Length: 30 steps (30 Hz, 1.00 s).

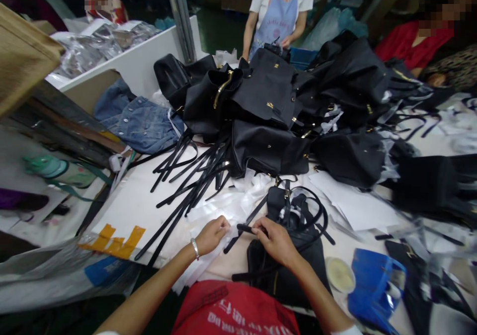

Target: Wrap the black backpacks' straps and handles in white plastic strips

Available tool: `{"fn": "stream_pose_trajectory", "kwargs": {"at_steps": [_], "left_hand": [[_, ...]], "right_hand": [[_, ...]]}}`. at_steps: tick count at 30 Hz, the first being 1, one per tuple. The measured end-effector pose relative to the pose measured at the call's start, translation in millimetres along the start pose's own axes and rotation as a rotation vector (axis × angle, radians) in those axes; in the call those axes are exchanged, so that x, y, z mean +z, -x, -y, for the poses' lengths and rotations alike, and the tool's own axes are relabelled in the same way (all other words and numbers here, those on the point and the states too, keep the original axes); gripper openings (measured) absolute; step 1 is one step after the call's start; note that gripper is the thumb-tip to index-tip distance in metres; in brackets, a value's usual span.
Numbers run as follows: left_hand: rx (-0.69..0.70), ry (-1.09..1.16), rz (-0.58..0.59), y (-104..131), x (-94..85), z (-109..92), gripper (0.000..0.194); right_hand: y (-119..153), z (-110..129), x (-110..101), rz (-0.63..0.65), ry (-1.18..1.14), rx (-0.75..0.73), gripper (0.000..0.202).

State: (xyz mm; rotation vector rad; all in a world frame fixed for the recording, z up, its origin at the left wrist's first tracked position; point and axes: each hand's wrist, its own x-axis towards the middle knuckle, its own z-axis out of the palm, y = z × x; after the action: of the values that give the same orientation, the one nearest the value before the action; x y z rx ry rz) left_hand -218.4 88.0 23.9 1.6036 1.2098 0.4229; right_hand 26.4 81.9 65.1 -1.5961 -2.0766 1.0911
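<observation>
My right hand (275, 239) is closed on a black strap (245, 228), with a short end poking out toward the left. Just left of it, my left hand (213, 235), with a bracelet at the wrist, has its fingers pinched together. Thin translucent film shows beside those fingertips, but what they hold is unclear. Under and beyond my right hand lies a black backpack (286, 270) with looped straps and a buckle. Crumpled clear plastic film (233, 203) is spread on the white table (122, 203) past my hands.
Black bags (266, 89) are heaped across the back. Loose black straps (201, 181) lie at left, near a denim garment (139, 119). White paper sheets (350, 201), a round tub (340, 274) and a blue container (374, 285) are at right. A person in an apron (278, 24) stands opposite.
</observation>
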Motion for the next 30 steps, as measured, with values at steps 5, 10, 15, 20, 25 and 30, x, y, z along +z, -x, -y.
{"fn": "stream_pose_trajectory", "kwargs": {"at_steps": [5,10,15,20,25,30], "left_hand": [[0.003,-0.03,-0.03,-1.3,1.2,0.3,0.015],[-0.004,-0.089,-0.051,-1.7,1.7,-0.4,0.013],[-0.009,-0.113,-0.045,-2.7,3.9,-4.3,0.013],[-0.009,-0.139,-0.035,-2.3,2.8,-9.0,0.012],[-0.002,-0.191,-0.028,-1.5,1.9,-12.1,0.013],[0.045,-0.26,-0.013,-0.1,5.2,-18.9,0.017]], "right_hand": [[4.1,7.2,3.3,-0.038,0.072,-0.006,0.011],[9.3,10.3,2.8,-0.054,0.08,-0.019,0.011],[9.5,10.5,4.8,-0.061,0.111,-0.025,0.012],[9.8,12.9,5.6,-0.06,0.145,-0.033,0.011],[12.0,13.7,4.7,-0.023,0.114,-0.03,0.012],[10.0,7.1,3.0,0.06,0.021,-0.055,0.013]]}}
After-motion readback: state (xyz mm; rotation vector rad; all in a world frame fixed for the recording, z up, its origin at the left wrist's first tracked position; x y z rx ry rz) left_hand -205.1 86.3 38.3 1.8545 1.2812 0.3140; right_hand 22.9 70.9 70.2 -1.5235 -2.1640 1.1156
